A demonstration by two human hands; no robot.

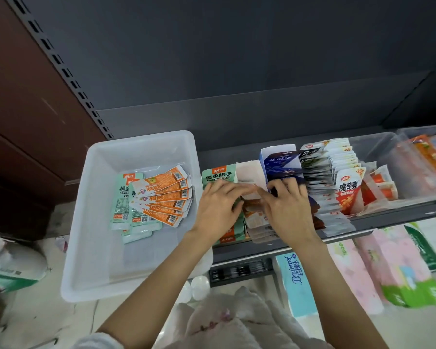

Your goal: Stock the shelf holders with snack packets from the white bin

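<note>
The white bin [86, 222] sits at the left end of the shelf. Inside it lie a fan of orange snack packets [165, 197] and several pale green packets [125, 205]. Right of the bin, a green holder [219, 173] and a white holder [249, 172] stand on the shelf. My left hand [218, 210] and my right hand [287, 210] meet over the white holder, fingers pressing on orange and white packets [256, 219] stacked in it. What the fingertips hold is hidden by the hands themselves.
A blue holder [280, 159] stands right of the white one, beside rows of white and red packets [347, 190]. Clear dividers [413, 177] hold more snacks at far right. Tissue packs [297, 280] fill the lower shelf. The dark shelf back panel [237, 71] rises behind.
</note>
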